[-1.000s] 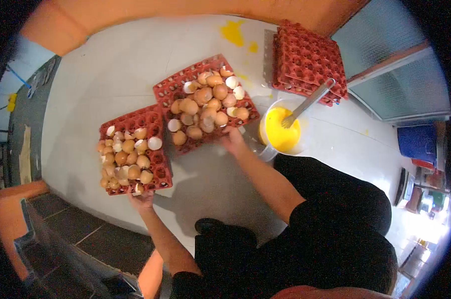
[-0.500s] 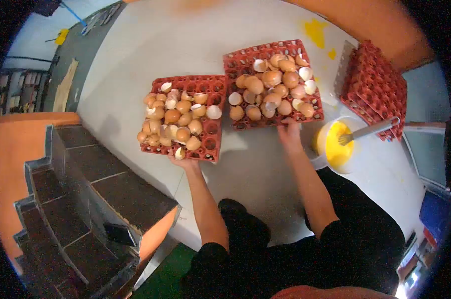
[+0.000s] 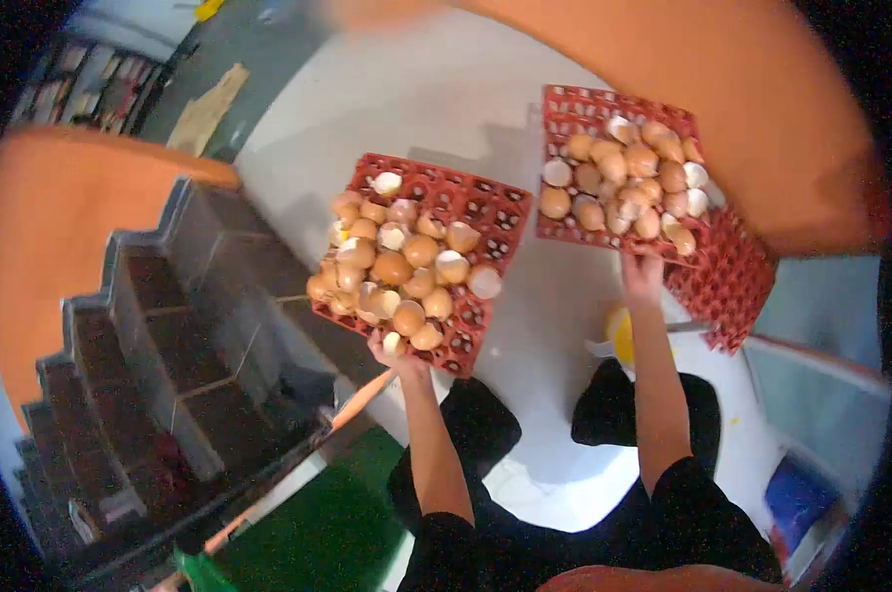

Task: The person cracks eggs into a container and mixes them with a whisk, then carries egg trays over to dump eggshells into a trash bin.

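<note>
My left hand [image 3: 398, 359] grips the near edge of a red egg tray [image 3: 500, 212]. Cracked brown eggshells [image 3: 393, 268] are heaped over much of it, some with white insides showing. Further right, my right hand [image 3: 643, 278] is closed on the near edge of a second red egg tray [image 3: 574, 107], which also bears a pile of broken eggshells [image 3: 641, 161]. Both trays are held up off the floor, apart from each other. The fingers beneath the trays are hidden.
At the right, a stack of red egg trays [image 3: 730, 281] leans near the orange wall [image 3: 791, 148]. A bowl of yellow beaten egg [image 3: 619, 335] is partly behind my right forearm, with a whisk handle [image 3: 689, 327] across it. Dark tiled stairs [image 3: 189, 335] are at left, beside a green mat [image 3: 313, 513].
The two trays have moved apart, the right one further up and right, now overlapping the tray stack. The view has turned, showing more stairs and green mat. Both hands keep their hold.
</note>
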Action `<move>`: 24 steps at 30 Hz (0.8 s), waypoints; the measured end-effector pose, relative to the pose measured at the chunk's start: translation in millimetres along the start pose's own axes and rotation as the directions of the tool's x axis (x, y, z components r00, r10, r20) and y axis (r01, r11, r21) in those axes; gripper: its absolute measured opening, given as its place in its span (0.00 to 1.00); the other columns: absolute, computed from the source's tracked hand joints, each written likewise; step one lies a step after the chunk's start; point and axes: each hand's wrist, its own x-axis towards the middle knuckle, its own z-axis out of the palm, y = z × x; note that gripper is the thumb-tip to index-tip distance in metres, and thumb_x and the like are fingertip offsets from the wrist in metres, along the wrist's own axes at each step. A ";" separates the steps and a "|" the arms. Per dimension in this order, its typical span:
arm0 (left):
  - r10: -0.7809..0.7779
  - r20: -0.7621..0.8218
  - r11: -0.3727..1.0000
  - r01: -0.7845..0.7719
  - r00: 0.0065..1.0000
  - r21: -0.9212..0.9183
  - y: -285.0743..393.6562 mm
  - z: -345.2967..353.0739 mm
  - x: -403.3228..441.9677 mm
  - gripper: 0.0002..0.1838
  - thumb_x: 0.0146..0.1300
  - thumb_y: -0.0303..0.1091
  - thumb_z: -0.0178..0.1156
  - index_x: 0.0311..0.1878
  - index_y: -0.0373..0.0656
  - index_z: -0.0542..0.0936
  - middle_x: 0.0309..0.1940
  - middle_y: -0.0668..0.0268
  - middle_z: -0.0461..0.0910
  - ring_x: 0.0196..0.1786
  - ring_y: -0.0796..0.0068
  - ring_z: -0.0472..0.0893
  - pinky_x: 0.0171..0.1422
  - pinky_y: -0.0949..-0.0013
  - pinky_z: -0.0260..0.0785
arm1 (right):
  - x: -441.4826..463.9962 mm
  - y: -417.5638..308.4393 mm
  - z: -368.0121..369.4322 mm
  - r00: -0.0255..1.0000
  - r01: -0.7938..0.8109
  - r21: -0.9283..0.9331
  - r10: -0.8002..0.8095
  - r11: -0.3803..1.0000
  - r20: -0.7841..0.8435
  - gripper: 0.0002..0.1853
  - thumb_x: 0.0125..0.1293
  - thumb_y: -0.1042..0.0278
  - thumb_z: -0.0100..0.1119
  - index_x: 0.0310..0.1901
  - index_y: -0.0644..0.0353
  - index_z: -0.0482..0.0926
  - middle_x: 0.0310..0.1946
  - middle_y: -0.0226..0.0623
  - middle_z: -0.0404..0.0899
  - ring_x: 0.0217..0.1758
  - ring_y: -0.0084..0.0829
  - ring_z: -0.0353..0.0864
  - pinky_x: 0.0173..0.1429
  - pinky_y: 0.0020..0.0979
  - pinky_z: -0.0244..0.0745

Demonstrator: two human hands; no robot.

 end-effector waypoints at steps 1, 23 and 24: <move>-0.016 -0.052 0.999 0.014 0.999 -0.040 -4.5 -4.5 -2.0 0.22 0.51 0.45 0.47 0.46 0.42 0.68 0.42 0.63 0.71 0.46 0.65 0.72 0.47 0.59 0.68 | 8.1 12.8 -5.2 0.992 -0.100 -0.003 0.100 0.995 0.077 0.04 0.50 0.84 0.51 0.25 0.64 0.69 0.28 0.34 0.72 0.34 0.23 0.70 0.36 0.23 0.67; 0.204 -0.657 0.795 -0.514 0.726 -0.321 -86.0 142.7 -122.3 0.09 0.48 0.42 0.50 0.29 0.48 0.71 0.26 0.69 0.73 0.31 0.74 0.74 0.36 0.70 0.69 | 348.1 -3.6 -18.7 0.430 -0.414 -0.059 0.252 0.908 0.867 0.11 0.58 0.75 0.47 0.43 0.65 0.66 0.41 0.43 0.68 0.44 0.34 0.68 0.51 0.31 0.62; 0.210 -0.687 0.797 -0.529 0.695 -0.292 -90.4 128.3 -129.2 0.09 0.48 0.42 0.49 0.28 0.48 0.70 0.25 0.69 0.72 0.30 0.74 0.74 0.34 0.71 0.69 | 352.2 7.1 -15.6 0.408 -0.350 -0.058 0.207 0.935 0.889 0.12 0.58 0.75 0.47 0.44 0.65 0.66 0.41 0.43 0.68 0.44 0.35 0.67 0.52 0.31 0.62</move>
